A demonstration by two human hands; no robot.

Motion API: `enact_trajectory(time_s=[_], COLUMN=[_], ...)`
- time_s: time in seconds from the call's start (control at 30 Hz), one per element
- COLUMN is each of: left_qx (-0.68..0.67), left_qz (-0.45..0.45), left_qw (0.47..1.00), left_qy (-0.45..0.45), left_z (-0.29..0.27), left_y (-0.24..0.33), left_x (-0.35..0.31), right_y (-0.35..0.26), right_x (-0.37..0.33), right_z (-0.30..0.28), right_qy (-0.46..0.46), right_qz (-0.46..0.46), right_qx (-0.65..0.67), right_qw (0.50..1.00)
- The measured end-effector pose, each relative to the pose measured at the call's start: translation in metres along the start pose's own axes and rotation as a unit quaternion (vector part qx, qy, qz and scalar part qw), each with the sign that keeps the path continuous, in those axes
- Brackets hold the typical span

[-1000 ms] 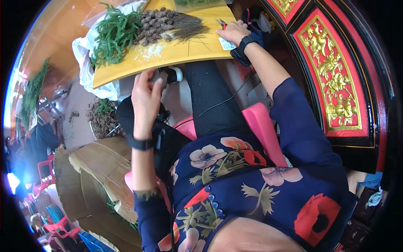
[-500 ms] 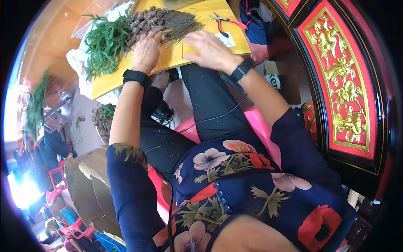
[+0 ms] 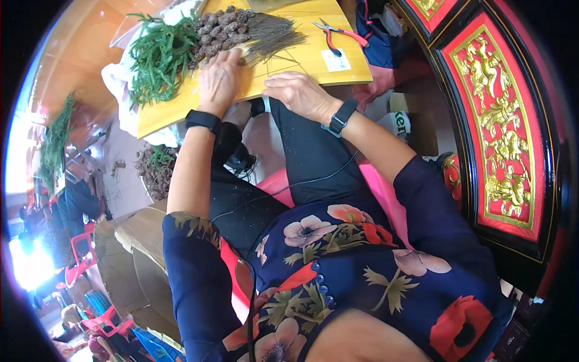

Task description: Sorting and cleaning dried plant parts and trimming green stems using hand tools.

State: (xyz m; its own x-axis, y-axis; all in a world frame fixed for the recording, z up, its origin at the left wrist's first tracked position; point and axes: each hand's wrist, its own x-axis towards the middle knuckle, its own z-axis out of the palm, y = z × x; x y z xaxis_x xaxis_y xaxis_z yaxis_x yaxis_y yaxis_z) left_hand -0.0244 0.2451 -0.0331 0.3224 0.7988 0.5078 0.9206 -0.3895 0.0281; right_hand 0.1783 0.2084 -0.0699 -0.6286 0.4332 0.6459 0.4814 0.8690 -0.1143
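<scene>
My left hand [image 3: 219,81] lies over the near edge of a yellow board [image 3: 181,114], its fingers stretched toward a heap of small brown pine cones [image 3: 222,31]. To its right, my right hand [image 3: 297,95] is at the board's edge with fingers bent and pressed together. Whatever its fingertips hold, if anything, is too small to make out. Beyond the hands, a bundle of thin brown stems [image 3: 272,37] fans out beside the cones, and a few loose ones lie nearer. Green artificial sprigs [image 3: 160,57] are piled on the left.
Pliers with red and black handles [image 3: 333,40] lie at the board's right, above a white label [image 3: 336,60]. A carved gold and red panel [image 3: 497,130] stands close on the right. More cones [image 3: 155,175] are down at the left, by a cardboard box [image 3: 129,259].
My right hand, blurred before near the brown stems, has come down to the board's near edge and its fingers have drawn together. My left hand stays by the cones.
</scene>
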Motion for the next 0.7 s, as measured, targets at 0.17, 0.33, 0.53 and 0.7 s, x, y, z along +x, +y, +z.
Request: enact_trajectory(time_s=[0.17, 0.33, 0.53, 0.7], left_qx=[0.001, -0.082, -0.313, -0.597], left_qz=[0.107, -0.008, -0.175, -0.383], left_qw=[0.994, 0.996, 0.932, 0.702], left_qy=[-0.014, 0.026, 0.052, 0.062], left_z=[-0.001, -0.006, -0.038, -0.067], left_y=[-0.006, -0.004, 0.020, 0.034], left_x=[-0.001, -0.004, -0.035, -0.097], right_y=[-0.002, 0.007, 0.006, 0.016], right_x=[0.008, 0.008, 0.004, 0.043], right_z=[-0.002, -0.005, -0.001, -0.020], right_qy=[0.027, -0.056, 0.000, 0.030], right_qz=[0.000, -0.018, -0.024, 0.089], right_qx=[0.038, 0.030, 0.020, 0.029], right_qw=[0.999, 0.998, 1.000, 0.995])
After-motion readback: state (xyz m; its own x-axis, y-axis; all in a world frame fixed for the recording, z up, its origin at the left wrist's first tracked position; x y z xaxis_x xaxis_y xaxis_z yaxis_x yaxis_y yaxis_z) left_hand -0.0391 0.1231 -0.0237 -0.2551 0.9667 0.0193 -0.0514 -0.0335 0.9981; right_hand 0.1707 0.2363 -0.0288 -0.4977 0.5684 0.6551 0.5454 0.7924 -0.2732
